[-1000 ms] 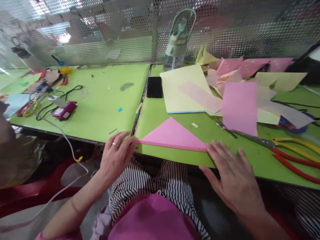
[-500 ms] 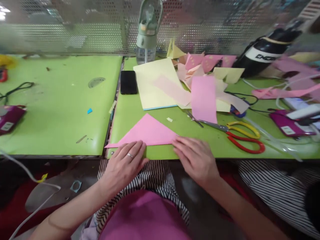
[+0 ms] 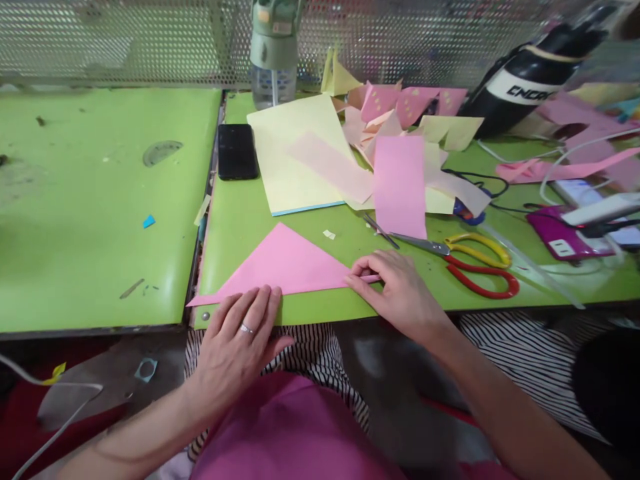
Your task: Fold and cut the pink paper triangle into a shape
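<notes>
Pink paper (image 3: 285, 257), folded to a broad triangle with a narrow band along its base, lies flat near the front edge of the green table (image 3: 235, 233). Its peak points away from the person, and its long left tip reaches the seam between the table panels. Left hand (image 3: 240, 330) is laid palm down, fingers extended and close together, with the fingertips on the base of the paper; this placement appears to hold the sheet against the table and steady it. Right hand (image 3: 397, 287) has a narrow grip, thumb and forefinger pinching the thin right end of the base, which suits fine control of a slender strip. The two holds, well apart along one edge, probably limit twisting and support that edge at both sides. Scissors (image 3: 439, 248) with yellow and red handles lie beyond the right hand, unheld, apparently set aside within reach. Their blade tips are beside a pink rectangle (image 3: 400, 180). Cream sheet (image 3: 275, 183) lies beyond the triangle, apart from it, leaving room for both hands. Phone (image 3: 237, 152) rests at the left of that sheet, and a clear bottle (image 3: 274, 60) stands upright at the back, both out of the hands' way.
</notes>
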Demonstrator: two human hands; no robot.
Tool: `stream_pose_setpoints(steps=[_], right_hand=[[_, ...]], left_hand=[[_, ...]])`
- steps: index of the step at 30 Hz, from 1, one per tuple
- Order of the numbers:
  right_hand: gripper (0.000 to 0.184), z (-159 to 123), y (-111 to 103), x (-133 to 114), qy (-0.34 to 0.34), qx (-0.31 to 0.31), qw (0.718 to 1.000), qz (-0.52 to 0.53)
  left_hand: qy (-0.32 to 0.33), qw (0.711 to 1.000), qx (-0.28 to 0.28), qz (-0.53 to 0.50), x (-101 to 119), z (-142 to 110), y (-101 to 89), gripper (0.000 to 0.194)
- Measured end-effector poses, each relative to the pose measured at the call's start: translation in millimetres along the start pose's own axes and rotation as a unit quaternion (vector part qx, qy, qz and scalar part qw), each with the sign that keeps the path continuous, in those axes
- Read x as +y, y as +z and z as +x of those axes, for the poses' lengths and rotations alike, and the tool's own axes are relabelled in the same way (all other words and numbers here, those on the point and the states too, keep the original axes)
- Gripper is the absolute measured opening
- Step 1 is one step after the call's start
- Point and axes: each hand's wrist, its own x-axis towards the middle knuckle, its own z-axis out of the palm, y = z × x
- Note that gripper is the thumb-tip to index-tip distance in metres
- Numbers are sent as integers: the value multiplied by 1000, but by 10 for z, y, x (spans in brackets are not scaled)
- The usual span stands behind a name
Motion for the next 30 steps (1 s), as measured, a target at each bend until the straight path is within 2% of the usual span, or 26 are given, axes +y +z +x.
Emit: stream_pose_setpoints(steps=[4,5,6,8,10,13,17,21,26,28,30], right_hand=[[13,-83,-8,-182,-51,70,990,-107],[22,-121,24,-285,-81,89,984,-134],[34,-161,75,-401,-125,83,980,-133],[41,-236,218,-622,-219,44,969,-101],[51,-290,359,-757,-228,44,967,-106],[69,-348,432,-706,-216,42,967,-129],[77,-435,292,-378,-179,53,969,-164],[75,-492,195,-173,-170,81,962,-198],[65,-450,189,-189,-186,121,952,-211],[52,-436,160,-244,-204,145,944,-213],[30,-437,110,-312,-239,161,933,-213]], left_hand=[[-16,1000,13,12,-13,-74,-2,60],[-14,1000,15,11,-16,-80,4,60],[-12,1000,16,8,-18,-81,12,60],[-6,1000,21,-1,-22,-78,32,59],[1,1000,16,-7,-39,-86,36,58],[-5,1000,-6,0,-118,-153,-10,60],[-44,999,-9,27,-281,-304,-119,68],[-69,997,5,35,-379,-401,-173,69],[-98,993,40,45,-480,-465,-212,67],[-112,990,65,50,-487,-478,-229,64],[-104,989,89,49,-458,-467,-242,66]])
